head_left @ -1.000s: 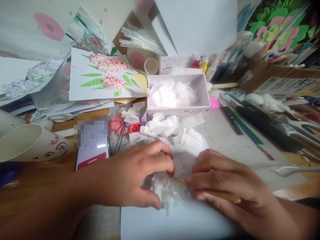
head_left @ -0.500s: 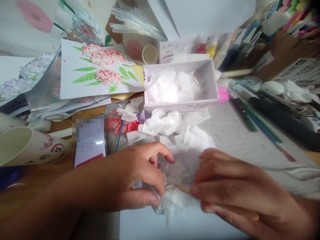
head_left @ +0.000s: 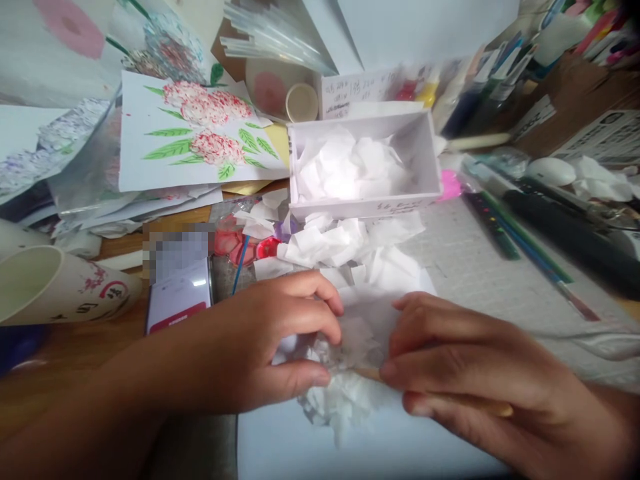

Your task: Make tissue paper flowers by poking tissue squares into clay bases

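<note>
A crumpled cluster of white tissue paper pieces (head_left: pixel 343 400) lies on a white sheet (head_left: pixel 290 447) between my hands. My left hand (head_left: pixel 290 340) arches over its left side, thumb and fingers curved but apart, the tips at the paper. Pinched in my right hand (head_left: pixel 450 360) is a thin wooden stick (head_left: pixel 369 373); its pointed end meets the cluster and its rounded end shows below the fingers. What lies under my left fingers is partly hidden. Loose white paper squares (head_left: pixel 325 243) are heaped just beyond the hands.
A white box (head_left: pixel 365 207) holding paper pieces stands behind the heap. To the left are a phone (head_left: pixel 180 293), a paper cup (head_left: pixel 65 287) and a flower picture (head_left: pixel 200 133). Paintbrushes (head_left: pixel 545 267) and a black pouch-like object (head_left: pixel 570 227) lie at right.
My left hand has shifted slightly right, its fingertips closer to the cluster. The right hand keeps its grip on the wooden stick, almost in place. The view has tilted a little.
</note>
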Available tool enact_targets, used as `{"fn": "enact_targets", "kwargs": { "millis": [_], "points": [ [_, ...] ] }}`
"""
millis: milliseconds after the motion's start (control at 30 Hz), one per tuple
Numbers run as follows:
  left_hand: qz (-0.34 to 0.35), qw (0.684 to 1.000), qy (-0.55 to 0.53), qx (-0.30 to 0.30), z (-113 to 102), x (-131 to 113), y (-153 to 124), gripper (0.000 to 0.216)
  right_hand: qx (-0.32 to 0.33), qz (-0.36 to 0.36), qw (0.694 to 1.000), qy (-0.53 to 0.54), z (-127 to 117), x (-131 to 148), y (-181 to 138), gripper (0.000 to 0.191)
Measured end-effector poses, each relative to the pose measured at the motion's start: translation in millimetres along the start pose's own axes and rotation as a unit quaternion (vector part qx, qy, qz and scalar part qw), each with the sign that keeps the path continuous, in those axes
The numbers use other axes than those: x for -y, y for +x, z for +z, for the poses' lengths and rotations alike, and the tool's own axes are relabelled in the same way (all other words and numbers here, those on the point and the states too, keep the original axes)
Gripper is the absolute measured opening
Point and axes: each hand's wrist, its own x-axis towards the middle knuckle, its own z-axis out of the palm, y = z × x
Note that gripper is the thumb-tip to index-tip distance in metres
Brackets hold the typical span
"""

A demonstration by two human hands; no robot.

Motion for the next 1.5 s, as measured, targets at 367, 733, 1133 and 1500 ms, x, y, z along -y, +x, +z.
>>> {"fn": "enact_targets", "kwargs": {
  "millis": [367, 733, 1133, 1500],
  "points": [
    [0.011, 0.997, 0.023, 0.079, -1.4, -0.1, -2.0, 0.012, -0.010, 0.032, 0.999, -0.032, -2.4, 0.4, 5.3, 0.014],
    [0.013, 0.999, -0.011, 0.049, -2.2, -2.5, -3.1, 0.018, -0.021, 0.043, 0.998, 0.035, 5.7, 1.0, 3.1, 0.014],
    [0.053, 0.998, 0.016, -0.015, 6.7, 4.3, -2.0, 0.016, -0.142, 0.044, 0.986, -0.082, -16.8, 2.1, 0.8, 0.015],
    [0.052, 0.998, 0.015, -0.044, 8.2, 9.3, 2.1, 0.016, -0.177, 0.124, 0.973, -0.086, -43.6, -21.4, 17.7, 0.016]
  ]
}}
